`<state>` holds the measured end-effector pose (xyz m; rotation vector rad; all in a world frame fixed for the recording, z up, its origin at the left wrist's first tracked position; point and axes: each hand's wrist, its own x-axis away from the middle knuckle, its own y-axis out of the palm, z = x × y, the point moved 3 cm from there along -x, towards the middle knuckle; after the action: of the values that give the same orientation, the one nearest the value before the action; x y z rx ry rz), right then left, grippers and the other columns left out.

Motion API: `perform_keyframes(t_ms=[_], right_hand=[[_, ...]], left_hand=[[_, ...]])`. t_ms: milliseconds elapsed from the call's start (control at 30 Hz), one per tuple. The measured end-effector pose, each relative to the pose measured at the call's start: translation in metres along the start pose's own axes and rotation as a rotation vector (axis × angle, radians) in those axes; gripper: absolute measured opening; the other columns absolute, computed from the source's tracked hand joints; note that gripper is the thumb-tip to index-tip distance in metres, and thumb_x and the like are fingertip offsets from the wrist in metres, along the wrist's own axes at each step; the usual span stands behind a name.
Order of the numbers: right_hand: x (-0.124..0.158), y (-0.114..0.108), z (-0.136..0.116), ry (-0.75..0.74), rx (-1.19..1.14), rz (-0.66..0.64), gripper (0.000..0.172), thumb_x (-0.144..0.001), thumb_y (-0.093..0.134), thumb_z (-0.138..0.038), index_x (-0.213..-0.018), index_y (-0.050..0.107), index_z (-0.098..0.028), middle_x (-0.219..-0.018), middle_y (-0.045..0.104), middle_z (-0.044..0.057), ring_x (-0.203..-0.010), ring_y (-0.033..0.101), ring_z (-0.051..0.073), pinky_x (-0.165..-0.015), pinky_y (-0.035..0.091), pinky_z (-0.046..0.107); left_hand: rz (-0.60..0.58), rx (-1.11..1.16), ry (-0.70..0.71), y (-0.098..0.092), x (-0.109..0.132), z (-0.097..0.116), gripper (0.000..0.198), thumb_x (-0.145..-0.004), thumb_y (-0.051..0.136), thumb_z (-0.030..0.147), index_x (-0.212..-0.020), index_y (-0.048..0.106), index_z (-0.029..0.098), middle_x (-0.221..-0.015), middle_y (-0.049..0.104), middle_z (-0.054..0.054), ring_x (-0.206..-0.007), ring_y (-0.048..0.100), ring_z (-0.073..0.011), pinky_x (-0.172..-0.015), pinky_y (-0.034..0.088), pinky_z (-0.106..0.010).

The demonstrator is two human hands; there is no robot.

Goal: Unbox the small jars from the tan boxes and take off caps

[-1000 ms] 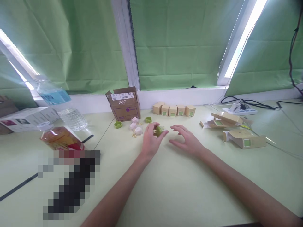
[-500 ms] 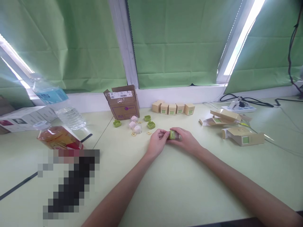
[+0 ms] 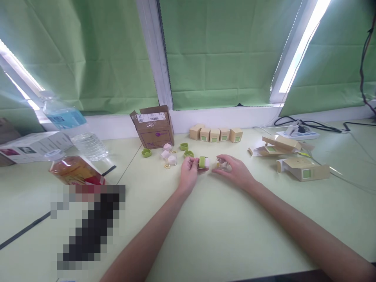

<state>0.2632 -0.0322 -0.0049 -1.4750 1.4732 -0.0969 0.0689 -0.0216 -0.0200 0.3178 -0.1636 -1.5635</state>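
Above the middle of a pale green, smooth surface [image 3: 205, 231], the left hand [image 3: 188, 172] has its grip closed on a small green-and-white piece [image 3: 202, 162], whose long axis runs roughly left to right, green part toward the palm and white end pointing at the right hand [image 3: 236, 170]. The right grip, thumb and fingers parted by its width, holds a small clear plastic piece [image 3: 224, 165]; which way that piece faces cannot be told. The two pieces are apart. Behind stand five small tan cardboard boxes [image 3: 214, 136], a brown cardboard carton [image 3: 156, 133] and green fabric blinds [image 3: 220, 58].
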Motion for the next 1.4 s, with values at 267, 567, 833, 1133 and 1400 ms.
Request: perform_keyframes(t_ms=[267,567,833,1133,1400], right_hand=[[-0.001,-0.002,0.002,0.278,-0.084,0.071,0.056,-0.085,0.065,-0.069,-0.114,0.070,-0.021,-0.082,0.062,0.003,-0.068,0.059,0.019,-0.066,0.052,0.035],[0.000,-0.001,-0.021,0.204,-0.331,0.088,0.041,-0.092,0.063,-0.055,-0.112,0.070,-0.020,-0.085,0.071,0.004,-0.069,0.061,0.017,-0.063,0.050,0.032],[0.000,0.005,-0.037,0.432,-0.690,-0.032,0.044,-0.079,0.076,-0.061,-0.091,0.070,-0.019,-0.071,0.067,0.001,-0.059,0.057,0.014,-0.053,0.046,0.027],[-0.001,-0.005,-0.029,0.092,-0.178,0.015,0.037,-0.084,0.076,-0.054,-0.105,0.069,-0.025,-0.094,0.072,0.004,-0.081,0.067,0.020,-0.063,0.050,0.030],[0.001,-0.012,-0.032,-0.195,0.381,0.064,0.018,-0.102,0.055,-0.036,-0.104,0.069,-0.024,-0.094,0.073,0.006,-0.086,0.065,0.021,-0.067,0.043,0.033]], left_hand=[[0.044,0.163,-0.143,-0.002,0.001,0.008,0.021,-0.093,0.063,0.031,-0.091,0.046,0.019,-0.088,0.074,-0.007,-0.063,0.073,-0.0164,-0.057,0.055,-0.026],[-0.071,0.070,-0.041,0.004,0.004,0.008,0.031,-0.091,0.065,0.043,-0.087,0.044,0.021,-0.068,0.066,0.002,-0.049,0.061,-0.0106,-0.044,0.040,-0.019],[-0.131,-0.015,0.156,0.014,0.012,0.014,0.043,-0.088,0.068,0.058,-0.086,0.046,0.020,-0.074,0.064,0.001,-0.056,0.063,-0.0119,-0.045,0.049,-0.022],[-0.201,-0.053,0.105,0.017,0.018,0.015,0.041,-0.087,0.070,0.055,-0.101,0.057,0.019,-0.099,0.072,-0.009,-0.092,0.071,-0.0229,-0.066,0.063,-0.033],[-0.130,-0.350,0.347,0.022,0.031,0.020,0.044,-0.081,0.080,0.031,-0.123,0.071,0.023,-0.118,0.072,-0.012,-0.105,0.067,-0.0260,-0.068,0.062,-0.029]])
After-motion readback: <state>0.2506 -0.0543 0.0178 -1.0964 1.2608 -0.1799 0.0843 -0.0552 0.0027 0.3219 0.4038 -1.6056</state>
